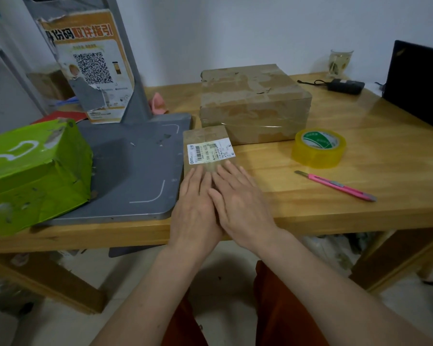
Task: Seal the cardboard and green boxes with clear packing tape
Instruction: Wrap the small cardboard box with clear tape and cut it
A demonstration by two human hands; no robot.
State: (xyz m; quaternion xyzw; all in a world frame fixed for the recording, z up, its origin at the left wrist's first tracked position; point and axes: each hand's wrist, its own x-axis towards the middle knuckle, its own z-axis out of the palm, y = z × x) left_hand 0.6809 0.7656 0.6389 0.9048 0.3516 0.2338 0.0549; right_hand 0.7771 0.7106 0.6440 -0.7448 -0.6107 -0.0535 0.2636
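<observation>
Both hands lie flat, fingers straight and together, on the small cardboard box (pixel 209 151) that sits near the front edge of the wooden table (pixel 360 196): the left hand (pixel 194 206) and the right hand (pixel 240 201) press side by side on its near end, most likely to smooth tape down or hold the flaps closed, and neither grips anything. The box's white shipping label (pixel 211 151) faces up just beyond the fingertips. The roll of clear packing tape (pixel 319 148) stands within easy reach toward the table's right side, with the pink utility knife (pixel 335 186) nearer the front edge, laid ready for cutting. The large cardboard box (pixel 254 103) sits toward the back edge, touching or just behind the small 1, and already shows glossy tape bands. The green box (pixel 35 173) rests at the table's left edge, partly on the grey scanner base (pixel 135 171), apparently waiting its turn. The hands cover the small box's near end, so any seam or tape there cannot be seen; the green box is cut off by the picture's left edge, and whether it is taped is hard to tell.
</observation>
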